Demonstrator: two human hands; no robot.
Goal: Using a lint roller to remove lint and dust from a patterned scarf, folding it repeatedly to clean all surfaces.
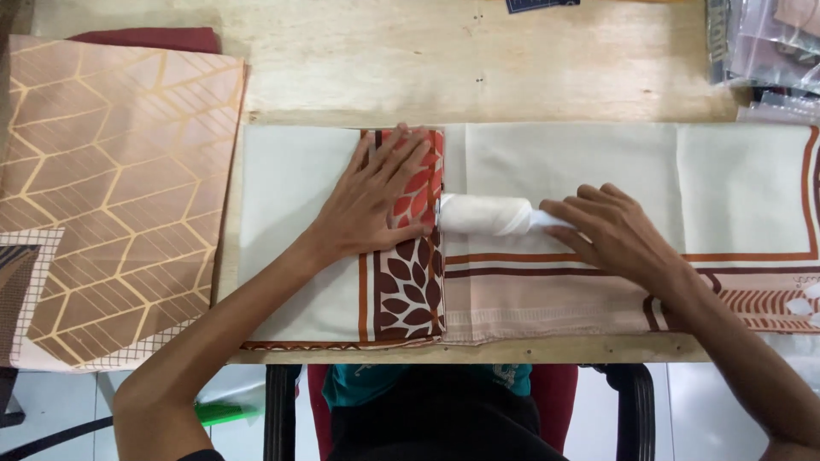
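A cream cloth with brown stripes and a red-and-brown leaf border lies spread across the wooden table. Its left part is folded into a flat square. My left hand presses flat, fingers spread, on the leaf-patterned edge of that fold. A small white rolled bundle sits on the cloth just right of the fold. My right hand rests on the roll's right end, fingertips touching it, fingers slightly curled.
A stack of folded peach cloths with gold geometric lines lies at the left, a dark red cloth beneath it. Clear plastic packets sit at the top right. The table's front edge is near my body.
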